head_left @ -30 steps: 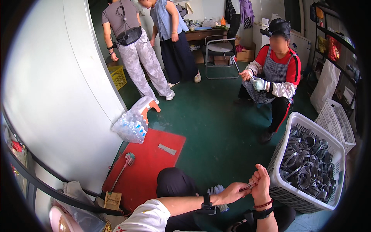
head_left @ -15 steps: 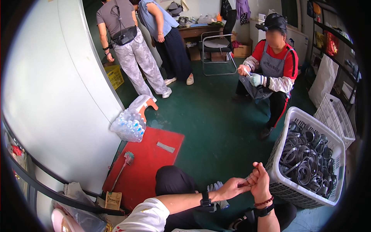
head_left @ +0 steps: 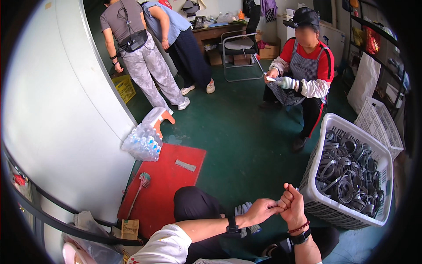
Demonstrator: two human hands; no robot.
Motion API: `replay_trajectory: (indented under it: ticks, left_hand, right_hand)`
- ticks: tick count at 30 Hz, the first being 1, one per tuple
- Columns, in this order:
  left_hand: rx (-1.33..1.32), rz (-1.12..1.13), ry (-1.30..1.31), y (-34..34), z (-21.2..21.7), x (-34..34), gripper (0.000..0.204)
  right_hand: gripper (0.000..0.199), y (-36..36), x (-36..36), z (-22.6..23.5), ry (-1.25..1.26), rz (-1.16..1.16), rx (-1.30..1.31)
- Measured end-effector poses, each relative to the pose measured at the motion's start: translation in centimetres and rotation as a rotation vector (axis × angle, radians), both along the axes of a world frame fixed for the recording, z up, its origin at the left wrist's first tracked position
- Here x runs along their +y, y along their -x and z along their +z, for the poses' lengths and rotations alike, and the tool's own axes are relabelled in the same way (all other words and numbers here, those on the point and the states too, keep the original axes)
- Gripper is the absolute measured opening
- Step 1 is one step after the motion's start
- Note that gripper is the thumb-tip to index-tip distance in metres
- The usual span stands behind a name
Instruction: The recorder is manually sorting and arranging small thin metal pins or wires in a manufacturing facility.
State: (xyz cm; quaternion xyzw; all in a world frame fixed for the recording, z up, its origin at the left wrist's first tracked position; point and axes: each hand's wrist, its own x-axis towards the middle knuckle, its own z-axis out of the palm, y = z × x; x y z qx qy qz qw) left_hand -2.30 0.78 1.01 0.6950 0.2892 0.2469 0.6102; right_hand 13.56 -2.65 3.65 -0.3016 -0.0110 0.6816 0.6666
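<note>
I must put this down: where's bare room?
Bare green floor lies between the red mat, left hand and co-worker. The mat is bare between brush and grey strip. Crowded: gloves below the left hand; black coils filling the basket.

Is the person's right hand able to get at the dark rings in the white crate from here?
Probably yes: the right hand is close beside the white crate, whose open top leaves the dark rings uncovered. Its curled fingers would likely have to open first.
</note>
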Motion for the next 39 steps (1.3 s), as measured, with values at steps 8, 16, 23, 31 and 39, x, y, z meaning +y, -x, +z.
replay_trajectory:
  ticks: [8, 16, 23, 31, 39]
  left_hand:
    - [0.111, 0.027, -0.329, 0.6, -1.1, -0.2, 0.039]
    - [0.15, -0.201, -0.039, -0.4, -1.9, -0.8, 0.04]
    - [-0.119, -0.057, 0.684, 0.6, 0.1, 3.1, 0.015]
    - [-0.011, -0.296, 0.908, -0.6, -1.0, 1.6, 0.013]
    - [0.047, -0.3, 0.834, -0.7, -1.1, 0.2, 0.009]
  right_hand:
    - [0.032, 0.4, -0.8, -1.1, -0.032, -0.019, 0.072]
    - [0.035, -2.1, -4.0, -3.4, 0.016, -0.053, -0.019]
    - [0.027, -3.1, -0.6, -1.8, -0.11, -0.044, -0.258]
    - [0.026, -2.1, -3.6, -1.7, 0.085, 0.152, -0.751]
    - [0.015, -1.9, -4.5, -2.5, 0.058, 0.164, -0.913]
